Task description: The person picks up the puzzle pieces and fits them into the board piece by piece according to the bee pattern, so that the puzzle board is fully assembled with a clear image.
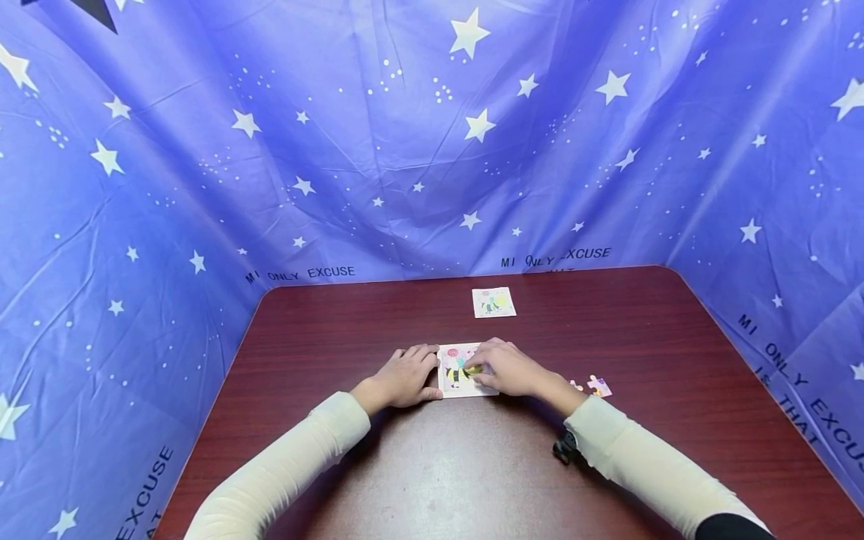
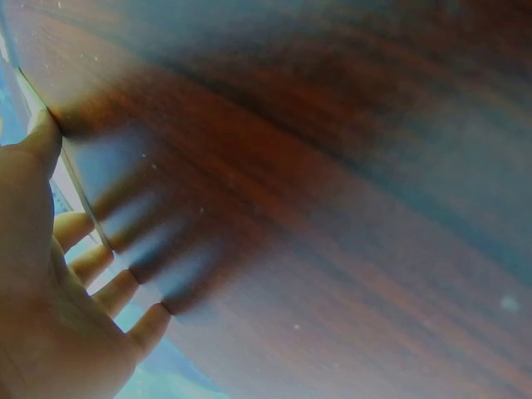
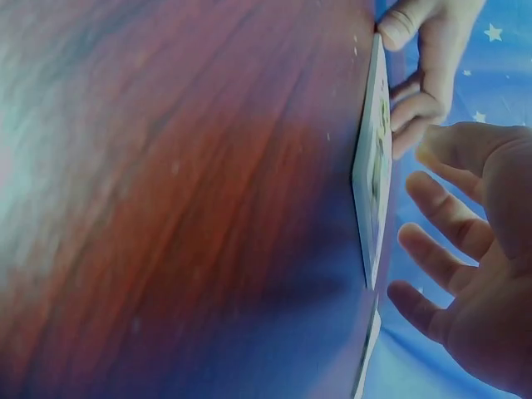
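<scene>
A square jigsaw puzzle board (image 1: 454, 387) with a striped bee picture lies on the table. My left hand (image 1: 407, 376) rests along its left edge, fingers straight, thumb at the near corner; the left wrist view shows the fingertips touching that edge. Over the board's right part is my right hand (image 1: 509, 367). Its thumb and index finger come together around a small yellowish puzzle piece (image 3: 425, 158), mostly hidden by the fingertips. The other fingers of the right hand are loosely bent above the board. Part of the picture is covered by this hand.
Loose puzzle pieces (image 1: 598, 386) lie right of the board, partly behind the right forearm. A square card (image 1: 493, 303) with a similar bee picture lies farther back on the dark red wooden table (image 1: 324, 322). Blue star-patterned cloth (image 1: 405, 150) surrounds the table's back and sides.
</scene>
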Demonstrator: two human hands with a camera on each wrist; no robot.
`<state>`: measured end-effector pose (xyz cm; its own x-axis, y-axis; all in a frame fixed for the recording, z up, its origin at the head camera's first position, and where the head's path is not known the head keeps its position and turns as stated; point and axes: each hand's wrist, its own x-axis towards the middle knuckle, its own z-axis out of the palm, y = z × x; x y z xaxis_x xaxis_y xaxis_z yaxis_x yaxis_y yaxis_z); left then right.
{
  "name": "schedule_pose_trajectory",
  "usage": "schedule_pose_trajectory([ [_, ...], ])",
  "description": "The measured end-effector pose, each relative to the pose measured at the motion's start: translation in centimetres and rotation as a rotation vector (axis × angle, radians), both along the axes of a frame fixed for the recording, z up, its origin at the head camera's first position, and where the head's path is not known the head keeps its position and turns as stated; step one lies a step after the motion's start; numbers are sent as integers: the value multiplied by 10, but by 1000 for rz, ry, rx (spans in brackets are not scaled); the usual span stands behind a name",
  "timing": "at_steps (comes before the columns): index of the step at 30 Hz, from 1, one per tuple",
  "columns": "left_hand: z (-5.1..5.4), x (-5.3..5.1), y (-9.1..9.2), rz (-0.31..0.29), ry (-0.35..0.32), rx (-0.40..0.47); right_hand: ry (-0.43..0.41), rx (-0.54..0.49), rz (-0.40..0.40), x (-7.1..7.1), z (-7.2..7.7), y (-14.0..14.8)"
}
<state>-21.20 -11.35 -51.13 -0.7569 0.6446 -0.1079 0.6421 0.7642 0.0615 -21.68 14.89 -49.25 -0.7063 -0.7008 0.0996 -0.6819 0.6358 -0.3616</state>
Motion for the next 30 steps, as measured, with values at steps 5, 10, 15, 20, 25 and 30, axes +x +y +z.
schedule_pose_trajectory([
  [5,0,0,0,0,-3,10,40,-6,9,-1,1,13],
  [10,0,0,0,1,0,13,47,-17,9,-3,-1,25],
  [15,-1,0,0,2,-1,13,13,-25,-2,-4,-2,39],
  [20,-1,-1,-1,-3,4,14,1,-27,-15,-6,-1,52],
  [25,0,0,-1,-9,8,23,4,-39,-41,-6,-1,65],
  [30,1,0,-1,-8,3,21,-7,-53,-79,-6,-2,77],
])
